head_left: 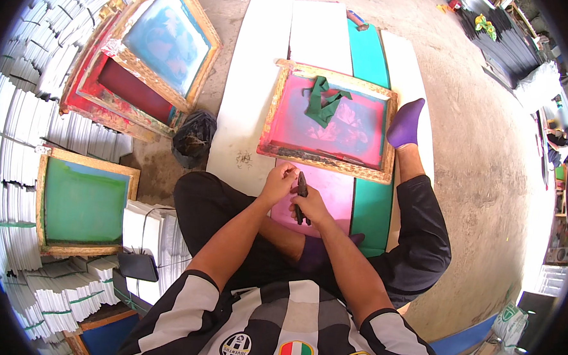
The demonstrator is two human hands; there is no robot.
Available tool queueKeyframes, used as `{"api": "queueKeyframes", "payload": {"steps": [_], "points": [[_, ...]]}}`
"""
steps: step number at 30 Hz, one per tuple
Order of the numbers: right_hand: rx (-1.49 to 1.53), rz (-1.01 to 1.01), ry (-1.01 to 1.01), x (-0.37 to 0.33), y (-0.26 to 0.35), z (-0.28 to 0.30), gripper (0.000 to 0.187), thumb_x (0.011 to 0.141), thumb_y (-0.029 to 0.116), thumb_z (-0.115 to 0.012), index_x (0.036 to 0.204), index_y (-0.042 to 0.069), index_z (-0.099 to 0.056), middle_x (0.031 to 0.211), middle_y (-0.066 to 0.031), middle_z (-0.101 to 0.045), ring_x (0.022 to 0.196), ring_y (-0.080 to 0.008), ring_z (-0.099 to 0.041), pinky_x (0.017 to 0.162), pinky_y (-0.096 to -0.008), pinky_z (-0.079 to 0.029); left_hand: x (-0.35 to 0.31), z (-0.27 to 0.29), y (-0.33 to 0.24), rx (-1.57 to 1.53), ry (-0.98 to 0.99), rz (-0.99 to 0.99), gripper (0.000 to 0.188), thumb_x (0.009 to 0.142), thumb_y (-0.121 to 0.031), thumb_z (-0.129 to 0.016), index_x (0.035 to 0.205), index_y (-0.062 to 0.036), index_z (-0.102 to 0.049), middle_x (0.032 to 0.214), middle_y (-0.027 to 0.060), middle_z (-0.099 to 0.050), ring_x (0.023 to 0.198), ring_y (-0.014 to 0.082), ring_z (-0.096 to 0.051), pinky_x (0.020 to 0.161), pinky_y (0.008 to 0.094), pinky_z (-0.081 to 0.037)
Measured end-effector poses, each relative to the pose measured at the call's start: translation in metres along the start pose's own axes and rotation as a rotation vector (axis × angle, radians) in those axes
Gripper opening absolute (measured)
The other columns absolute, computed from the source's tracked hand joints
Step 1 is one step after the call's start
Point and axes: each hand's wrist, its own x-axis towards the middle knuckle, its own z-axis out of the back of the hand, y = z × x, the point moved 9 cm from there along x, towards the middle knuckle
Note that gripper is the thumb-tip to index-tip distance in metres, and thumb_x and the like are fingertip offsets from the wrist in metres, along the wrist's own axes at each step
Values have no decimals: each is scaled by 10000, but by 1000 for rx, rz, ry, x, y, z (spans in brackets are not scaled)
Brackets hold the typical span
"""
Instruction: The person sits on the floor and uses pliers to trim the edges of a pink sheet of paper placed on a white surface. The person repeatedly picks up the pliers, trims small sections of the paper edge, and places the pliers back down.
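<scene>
My right hand (312, 206) is wrapped round a pair of dark pliers (302, 185), jaws pointing away from me and handles showing below the fist. Close beside it, my left hand (278, 183) has its fingertips pinched together; whatever is between them is too small to make out. Just beyond both hands lies a wooden-framed printing screen (276, 109) with pink and blue mesh. A crumpled dark green cloth strip (320, 102) rests on that mesh. Under my hands is a pink panel (334, 206).
My purple-socked foot (405, 125) touches the screen's right side. White boards (251, 66) and a green board (372, 208) lie beneath. More framed screens (169, 43) lean at the left, near a black plastic bag (194, 137), a green screen (83, 202) and stacked white sheets (17, 125).
</scene>
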Motion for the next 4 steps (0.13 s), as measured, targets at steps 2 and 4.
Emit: {"api": "queueKeyframes", "payload": {"steps": [2,4], "points": [[76,-98,50,1,-5,-6,381,948,153,-643,1249,0,-466,945,-182,-689,757,-269,-710,624,-384,-580,0,7,4,89,-38,-22,164,1026,-177,-626,1036,-23,-683,859,40,-663,736,115,-589,684,294,-505],[131,-160,124,8,-25,-6,565,981,256,-674,1401,27,-374,1104,-234,-683,885,-315,-735,711,-441,-596,1,12,3,119,-63,26,154,1022,-180,-636,1060,-38,-683,861,52,-664,747,138,-595,709,310,-516]]}}
